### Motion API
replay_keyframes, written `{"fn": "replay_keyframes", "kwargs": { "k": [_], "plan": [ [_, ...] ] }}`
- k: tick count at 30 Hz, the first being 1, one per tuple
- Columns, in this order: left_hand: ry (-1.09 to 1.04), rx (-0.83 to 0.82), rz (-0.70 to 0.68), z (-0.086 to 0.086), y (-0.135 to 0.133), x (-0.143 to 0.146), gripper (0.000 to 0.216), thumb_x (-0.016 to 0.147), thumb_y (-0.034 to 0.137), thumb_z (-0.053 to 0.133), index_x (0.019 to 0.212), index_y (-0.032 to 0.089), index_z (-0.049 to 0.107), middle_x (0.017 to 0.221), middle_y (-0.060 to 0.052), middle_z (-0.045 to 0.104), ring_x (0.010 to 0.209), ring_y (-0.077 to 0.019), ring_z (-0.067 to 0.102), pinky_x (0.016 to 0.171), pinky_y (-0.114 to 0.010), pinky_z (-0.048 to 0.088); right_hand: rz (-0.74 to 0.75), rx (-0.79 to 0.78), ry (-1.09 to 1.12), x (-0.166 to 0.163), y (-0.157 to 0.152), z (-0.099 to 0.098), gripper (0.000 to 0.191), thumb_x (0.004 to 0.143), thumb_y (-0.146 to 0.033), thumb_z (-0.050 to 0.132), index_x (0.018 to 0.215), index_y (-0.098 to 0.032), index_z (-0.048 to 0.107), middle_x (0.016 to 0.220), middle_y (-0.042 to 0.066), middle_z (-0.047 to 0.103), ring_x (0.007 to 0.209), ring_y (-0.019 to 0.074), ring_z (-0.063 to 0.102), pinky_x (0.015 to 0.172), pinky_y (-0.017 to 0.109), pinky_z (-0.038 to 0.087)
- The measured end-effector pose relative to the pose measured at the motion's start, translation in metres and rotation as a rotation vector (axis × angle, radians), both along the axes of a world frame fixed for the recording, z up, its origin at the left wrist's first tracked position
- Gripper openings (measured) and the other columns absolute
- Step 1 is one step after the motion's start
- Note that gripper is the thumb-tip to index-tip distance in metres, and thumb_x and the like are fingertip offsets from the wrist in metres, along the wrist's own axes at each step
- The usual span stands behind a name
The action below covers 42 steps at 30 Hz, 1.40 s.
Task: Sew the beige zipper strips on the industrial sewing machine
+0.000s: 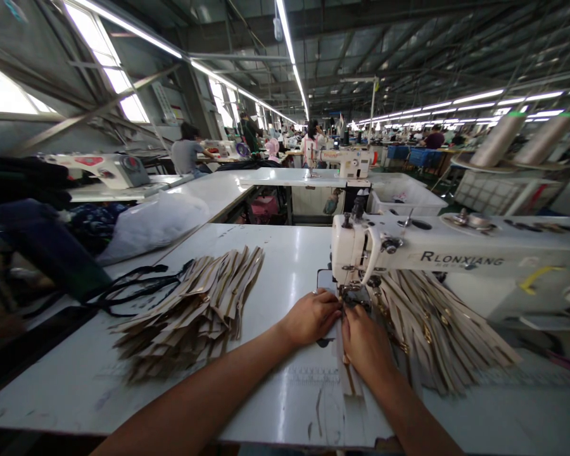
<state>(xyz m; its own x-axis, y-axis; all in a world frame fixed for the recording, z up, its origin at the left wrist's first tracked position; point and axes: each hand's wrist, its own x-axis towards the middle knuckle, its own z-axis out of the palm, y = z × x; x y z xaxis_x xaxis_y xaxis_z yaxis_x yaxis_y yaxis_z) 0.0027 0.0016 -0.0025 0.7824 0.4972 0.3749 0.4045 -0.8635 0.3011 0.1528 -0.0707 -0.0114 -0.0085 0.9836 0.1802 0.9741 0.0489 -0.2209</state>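
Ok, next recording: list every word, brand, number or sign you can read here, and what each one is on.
"RLONXIANG": dark capitals on the arm of the near white sewing machine.
Small line under that brand: too small to read.
Red label on the sewing machine at left: blurred, unreadable.
Orange marking on the far sewing machine: too small to read.
Wall sign with dark marks: unreadable.
No numbers can be read.

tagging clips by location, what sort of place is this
Most likely a garment factory sewing floor. The left hand and right hand guide a beige strip at the needle of a sewing machine, a pile of like strips lies to the left, and other machines with seated workers stand behind.
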Motion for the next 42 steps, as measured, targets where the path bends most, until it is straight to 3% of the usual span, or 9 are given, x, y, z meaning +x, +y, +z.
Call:
{"fn": "replay_keyframes", "kwargs": {
  "k": [9,18,22,26,31,34,38,40,42],
  "plan": [
    [0.004,0.004,0.008,0.002,-0.004,0.0,0.026,0.095,0.02,0.045,0.106,0.016,0.068,0.099,-0.009,0.066,0.096,-0.0221,0.059,0.087,-0.034,0.051,-0.005,0.025,-0.035,-0.001,0.0,-0.007,0.036,0.094,-0.015,0.037,0.117,-0.016,0.065,0.111,0.01,0.068,0.09,0.0189,0.068,0.072,0.027,0.051],
    [0.024,-0.02,0.047,0.005,-0.005,-0.001,0.024,0.094,0.02,0.045,0.103,0.018,0.067,0.099,-0.008,0.064,0.095,-0.0209,0.059,0.088,-0.032,0.051,0.019,0.244,-0.034,0.0,0.003,-0.023,0.033,0.092,-0.012,0.039,0.105,-0.019,0.068,0.099,0.009,0.071,0.085,0.0198,0.069,0.071,0.028,0.052],
    [0.077,-0.051,0.169,0.011,-0.012,0.002,0.023,0.094,0.023,0.045,0.1,0.02,0.068,0.101,-0.009,0.062,0.093,-0.0214,0.06,0.085,-0.033,0.052,-0.042,0.297,0.029,-0.002,0.0,-0.023,0.027,0.093,-0.016,0.04,0.099,-0.02,0.067,0.09,0.008,0.071,0.08,0.0211,0.069,0.067,0.03,0.05],
    [0.242,-0.144,0.364,0.02,-0.028,0.003,0.023,0.093,0.021,0.043,0.091,0.016,0.066,0.094,-0.011,0.062,0.082,-0.0231,0.061,0.077,-0.037,0.053,0.126,0.238,0.134,-0.009,-0.003,-0.025,0.027,0.087,-0.011,0.041,0.087,-0.022,0.066,0.083,0.006,0.069,0.074,0.0184,0.068,0.064,0.027,0.049],
    [0.373,-0.171,0.35,0.026,-0.049,-0.004,0.03,0.077,0.007,0.052,0.106,0.012,0.059,0.109,-0.017,0.06,0.102,-0.0302,0.055,0.087,-0.042,0.05,0.268,0.258,0.263,-0.012,-0.002,-0.034,0.032,0.085,-0.009,0.039,0.094,-0.02,0.066,0.087,0.006,0.07,0.078,0.0181,0.068,0.07,0.027,0.052],
    [0.274,-0.221,0.355,0.021,-0.057,-0.01,0.04,0.077,0.008,0.054,0.116,0.013,0.053,0.118,-0.018,0.055,0.106,-0.0299,0.052,0.089,-0.04,0.047,0.305,0.31,0.304,-0.005,-0.001,-0.039,0.032,0.09,-0.014,0.038,0.102,-0.02,0.066,0.092,0.007,0.071,0.082,0.0182,0.07,0.072,0.026,0.053],
    [0.033,-0.37,0.483,0.01,-0.058,-0.023,0.028,0.084,0.006,0.044,0.105,0.016,0.058,0.101,-0.011,0.059,0.084,-0.0205,0.058,0.077,-0.031,0.05,0.309,0.352,0.341,0.001,0.001,-0.047,0.032,0.093,-0.02,0.036,0.104,-0.02,0.066,0.094,0.009,0.072,0.087,0.0197,0.07,0.072,0.028,0.055],
    [-0.125,-0.394,0.542,0.014,-0.057,-0.035,0.027,0.086,0.007,0.042,0.101,0.018,0.062,0.098,-0.009,0.061,0.083,-0.0182,0.06,0.076,-0.029,0.05,0.291,0.356,0.348,0.001,0.0,-0.051,0.033,0.093,-0.021,0.035,0.103,-0.02,0.066,0.094,0.009,0.072,0.086,0.0203,0.07,0.072,0.029,0.055],
    [-0.263,-0.347,0.586,0.031,-0.055,-0.052,0.025,0.088,0.011,0.042,0.096,0.018,0.065,0.095,-0.007,0.064,0.086,-0.018,0.061,0.079,-0.028,0.051,0.293,0.356,0.352,-0.001,-0.001,-0.053,0.033,0.093,-0.022,0.035,0.102,-0.02,0.066,0.095,0.009,0.072,0.085,0.0205,0.07,0.072,0.03,0.055]
  ]
}}
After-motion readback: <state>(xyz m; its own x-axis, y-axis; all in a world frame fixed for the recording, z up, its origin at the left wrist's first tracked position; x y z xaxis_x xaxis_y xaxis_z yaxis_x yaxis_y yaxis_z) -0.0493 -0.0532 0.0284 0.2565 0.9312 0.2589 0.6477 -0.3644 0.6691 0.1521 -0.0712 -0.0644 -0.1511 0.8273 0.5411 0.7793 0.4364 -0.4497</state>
